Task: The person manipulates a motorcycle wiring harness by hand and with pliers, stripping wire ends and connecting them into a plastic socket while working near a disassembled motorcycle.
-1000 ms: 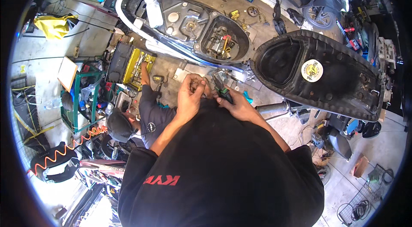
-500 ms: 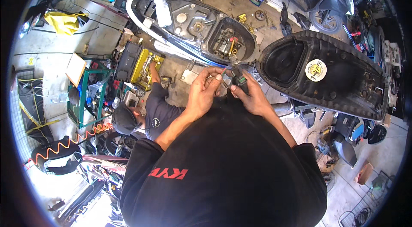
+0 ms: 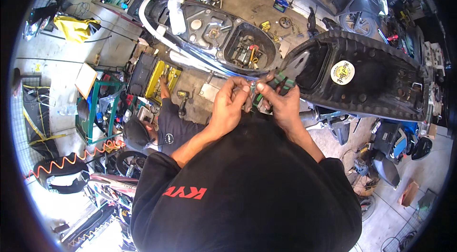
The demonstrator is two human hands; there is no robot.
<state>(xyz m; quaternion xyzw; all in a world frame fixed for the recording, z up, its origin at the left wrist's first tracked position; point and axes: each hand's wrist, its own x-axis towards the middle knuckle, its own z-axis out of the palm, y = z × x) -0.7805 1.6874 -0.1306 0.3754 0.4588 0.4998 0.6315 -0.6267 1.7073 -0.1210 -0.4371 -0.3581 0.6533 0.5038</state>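
My left hand (image 3: 229,102) is closed in a pinch, thumb against fingers, on something small and thin that may be a wire end. Close beside it, my right hand (image 3: 286,105) is wrapped round a pair of pliers (image 3: 284,81) with green and black handles. Their grey jaws point away from me to the right. The right thumb and fingertip also meet near the left fingertips at the small piece, which is too small to name. Both hands are in front of my chest, just short of the scooter body (image 3: 214,33) with its open storage well.
An upturned black scooter seat (image 3: 376,78) with a round sticker lies to the right. On the left, a co-worker (image 3: 173,126) reaches into a yellow toolbox (image 3: 162,80). A cordless drill (image 3: 183,99) lies beside that person. An orange coiled hose (image 3: 76,157) hangs at left.
The pliers have turned in my right hand, their jaws now pointing outward and to the right. My right thumb has moved closer to the left fingertips.
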